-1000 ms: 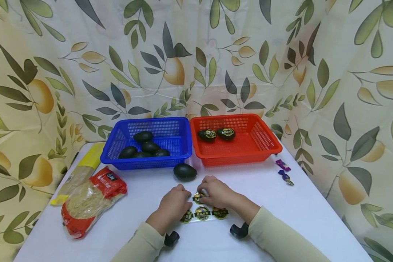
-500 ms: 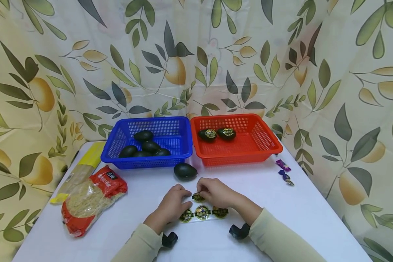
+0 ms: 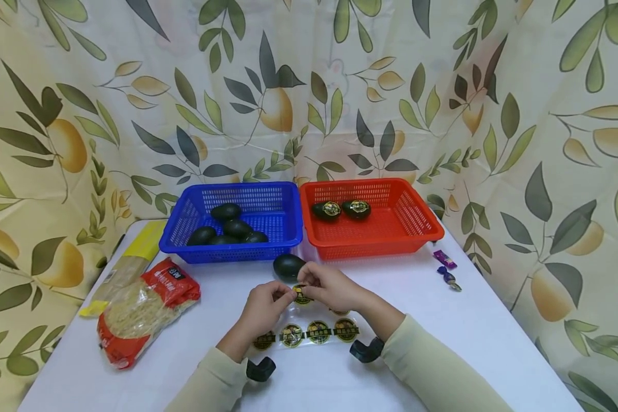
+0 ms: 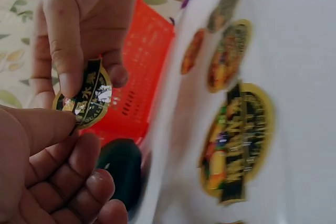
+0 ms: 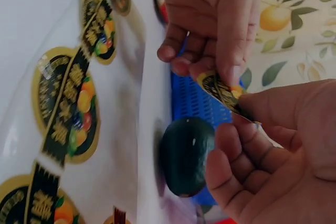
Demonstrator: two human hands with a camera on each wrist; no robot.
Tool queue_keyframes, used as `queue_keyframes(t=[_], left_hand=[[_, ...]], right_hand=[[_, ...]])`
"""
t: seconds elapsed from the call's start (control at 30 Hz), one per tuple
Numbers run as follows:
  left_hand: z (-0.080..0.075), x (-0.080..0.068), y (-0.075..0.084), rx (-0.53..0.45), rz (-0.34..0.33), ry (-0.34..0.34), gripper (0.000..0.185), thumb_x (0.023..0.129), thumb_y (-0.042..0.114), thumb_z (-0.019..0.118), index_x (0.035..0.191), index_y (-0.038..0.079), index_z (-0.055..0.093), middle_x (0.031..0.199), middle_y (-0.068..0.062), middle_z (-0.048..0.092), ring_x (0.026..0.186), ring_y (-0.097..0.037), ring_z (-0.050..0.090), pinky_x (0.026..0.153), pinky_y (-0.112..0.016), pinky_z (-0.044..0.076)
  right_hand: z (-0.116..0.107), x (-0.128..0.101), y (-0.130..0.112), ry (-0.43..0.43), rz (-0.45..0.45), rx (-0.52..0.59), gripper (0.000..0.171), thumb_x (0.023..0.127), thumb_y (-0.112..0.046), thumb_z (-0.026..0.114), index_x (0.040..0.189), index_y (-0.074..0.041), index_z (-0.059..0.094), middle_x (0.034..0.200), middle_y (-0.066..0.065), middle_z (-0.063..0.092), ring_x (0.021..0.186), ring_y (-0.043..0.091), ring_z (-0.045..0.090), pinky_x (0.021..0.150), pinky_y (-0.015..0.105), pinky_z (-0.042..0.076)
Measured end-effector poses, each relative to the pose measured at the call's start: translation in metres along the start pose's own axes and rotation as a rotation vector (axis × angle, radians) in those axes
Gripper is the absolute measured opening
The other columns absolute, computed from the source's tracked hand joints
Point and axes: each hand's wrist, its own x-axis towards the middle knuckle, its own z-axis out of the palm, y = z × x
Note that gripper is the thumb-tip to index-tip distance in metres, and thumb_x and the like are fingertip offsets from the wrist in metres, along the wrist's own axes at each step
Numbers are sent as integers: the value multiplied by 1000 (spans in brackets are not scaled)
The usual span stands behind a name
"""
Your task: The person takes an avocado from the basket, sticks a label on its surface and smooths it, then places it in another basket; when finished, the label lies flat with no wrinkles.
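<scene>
Both hands pinch one black-and-gold oval sticker (image 4: 90, 100) between thumb and fingers, above the table. My left hand (image 3: 264, 309) holds one end, and my right hand (image 3: 335, 288) the other. In the right wrist view the sticker (image 5: 223, 95) is slightly bent and free of the sheet. Under the hands lies a clear sticker sheet (image 3: 309, 317) bearing several more such stickers (image 3: 318, 332). Just beyond the hands a dark green avocado (image 3: 287, 268) rests on the table, partly behind the right fingers.
A blue basket (image 3: 232, 253) with several unlabelled avocados stands at the back left. Beside it, a red basket (image 3: 365, 250) holds two stickered avocados (image 3: 356, 209). On the left lie a red-and-clear food bag (image 3: 144, 315) and a yellow packet (image 3: 126, 269). Wrapped candies (image 3: 445, 260) lie right.
The hands have risen and moved slightly away from me. The sticker has come off the sheet and is now held between both hands, uncovering more of the sheet.
</scene>
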Motion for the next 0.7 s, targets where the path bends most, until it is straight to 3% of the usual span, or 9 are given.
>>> queue_keyframes(t=[0.2,0.4,0.57,0.7], left_hand=[[-14,15,6,-98,-23,25,14,101,20,67,95,10,74,93,-1,74,86,-13,63,74,-31,53],[-32,37,11,-102,-93,37,18,100,23,69,95,7,76,91,-3,73,85,-16,61,71,-29,49],[-35,54,8,-31,-188,92,30,100,33,69,91,6,76,87,-6,71,80,-19,60,66,-28,48],[-30,63,1,43,-246,133,34,100,37,68,92,5,78,90,-7,73,83,-21,63,66,-29,49]], right_hand=[[1,11,5,139,97,55,29,99,-23,70,125,-11,64,110,3,69,94,17,62,78,28,54],[5,25,14,269,181,90,16,101,-28,68,102,-12,70,91,9,70,79,17,61,70,30,53],[15,44,18,381,207,-44,20,99,-30,69,88,-14,72,76,-3,65,73,12,56,66,27,47],[24,54,17,441,231,-147,22,98,-29,68,82,-14,69,71,-3,63,69,14,56,63,28,46]])
